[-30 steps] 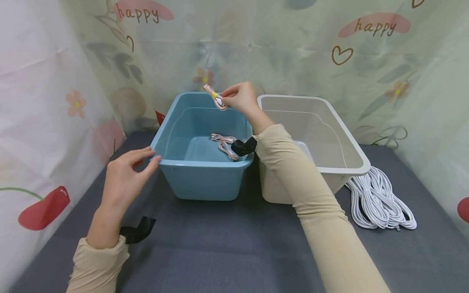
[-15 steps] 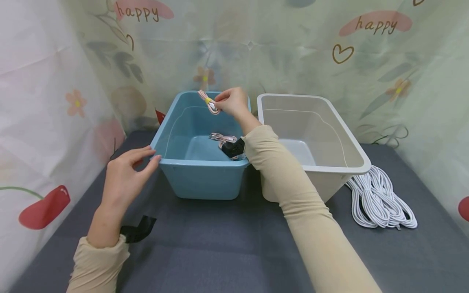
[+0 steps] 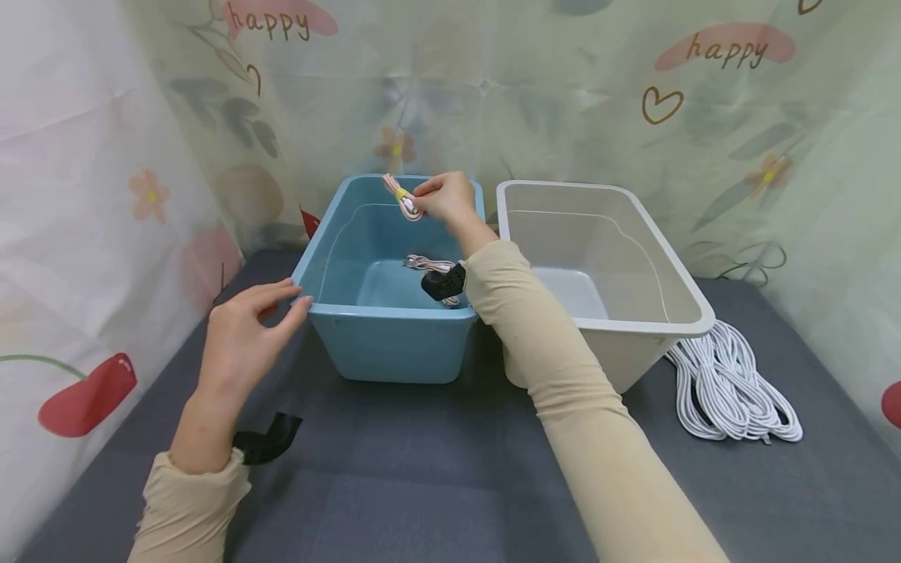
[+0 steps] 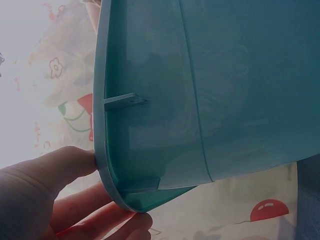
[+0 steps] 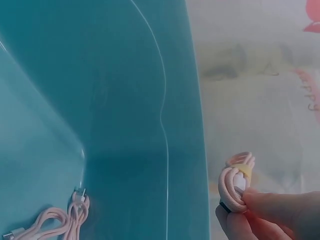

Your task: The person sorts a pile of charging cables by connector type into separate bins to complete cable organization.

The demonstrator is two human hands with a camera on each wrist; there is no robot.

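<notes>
Pinching a small looped pink cord with a yellow band [image 3: 402, 196], the right hand [image 3: 447, 197] is up above the blue plastic tub [image 3: 394, 352]. The left hand [image 3: 242, 336] pinches the tub's near left corner between thumb and fingers. More pink cords [image 5: 45, 222] lie inside. A cream plastic tub [image 3: 626, 352] stands just beside it, near a big bundle of white cord [image 3: 732, 387].

Cables [image 3: 431, 264] in left bin [image 3: 390, 348], cord [image 3: 732, 387] — far right

Hand [image 4: 42, 192] gripping blue bin [image 4: 225, 100], printed cloth [image 4: 60, 90]
</notes>
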